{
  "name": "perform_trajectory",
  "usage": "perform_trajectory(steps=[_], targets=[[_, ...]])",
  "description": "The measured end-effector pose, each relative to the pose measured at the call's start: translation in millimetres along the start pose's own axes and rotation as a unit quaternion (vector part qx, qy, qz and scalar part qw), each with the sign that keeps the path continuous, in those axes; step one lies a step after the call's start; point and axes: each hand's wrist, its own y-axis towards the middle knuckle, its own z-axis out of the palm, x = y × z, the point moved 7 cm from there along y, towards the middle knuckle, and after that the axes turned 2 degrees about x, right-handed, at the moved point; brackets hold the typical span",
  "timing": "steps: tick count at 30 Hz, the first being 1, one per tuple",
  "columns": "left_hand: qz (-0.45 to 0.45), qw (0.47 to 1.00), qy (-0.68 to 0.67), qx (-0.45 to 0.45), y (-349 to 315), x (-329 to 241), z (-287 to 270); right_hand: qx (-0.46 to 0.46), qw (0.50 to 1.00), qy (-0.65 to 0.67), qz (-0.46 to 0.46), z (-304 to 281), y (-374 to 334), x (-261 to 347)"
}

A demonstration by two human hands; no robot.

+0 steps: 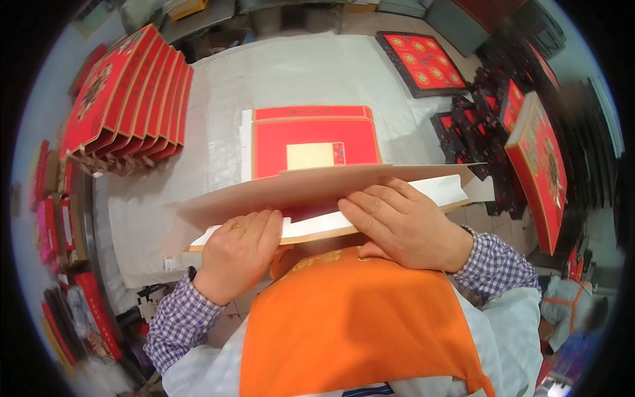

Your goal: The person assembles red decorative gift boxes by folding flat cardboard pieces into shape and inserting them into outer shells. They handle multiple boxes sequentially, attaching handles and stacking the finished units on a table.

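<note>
My left hand [241,255] and right hand [403,221] grasped near edge of cardboard [317,182], across white flap [317,229]. Cardboard sat at near side of table [218,92], red card [268,142] beyond. Even pressure from both hands, I judged, suited straight fold.

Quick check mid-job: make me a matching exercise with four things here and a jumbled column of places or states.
1. Left hand
2. Right hand
3. Row of red panels
4. Black-edged red tray

A. On the right part of the white strip
B. At the far right of the table
C. Wearing a ring
D. On the table's left side

Pairs: 1-C, 2-A, 3-D, 4-B
</note>
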Motion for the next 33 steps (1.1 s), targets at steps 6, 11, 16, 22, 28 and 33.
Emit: perform_trajectory(steps=[6,11,16,22,28,33], targets=[[-0.032,0.998,0.001,-0.048,7,7,-8,0.079,0.996,-0.033,0.012,26,12,-8],[0.01,0.968,0.067,-0.24,-44,-7,-41,0.045,0.999,0.009,0.025,5,22,-5],[-0.256,0.842,-0.019,-0.475,-107,44,-35,0.012,1.0,0.012,-0.009,6,25,-4],[-0.255,0.892,-0.122,-0.354,-97,62,-8,0.08,0.996,0.01,-0.03,9,27,-6],[-0.186,0.951,-0.044,-0.242,-79,59,-18,0.081,0.995,0.036,-0.045,11,29,-9],[-0.209,0.946,-0.126,-0.214,-70,69,-17,0.051,0.995,0.059,-0.062,5,30,-5]])
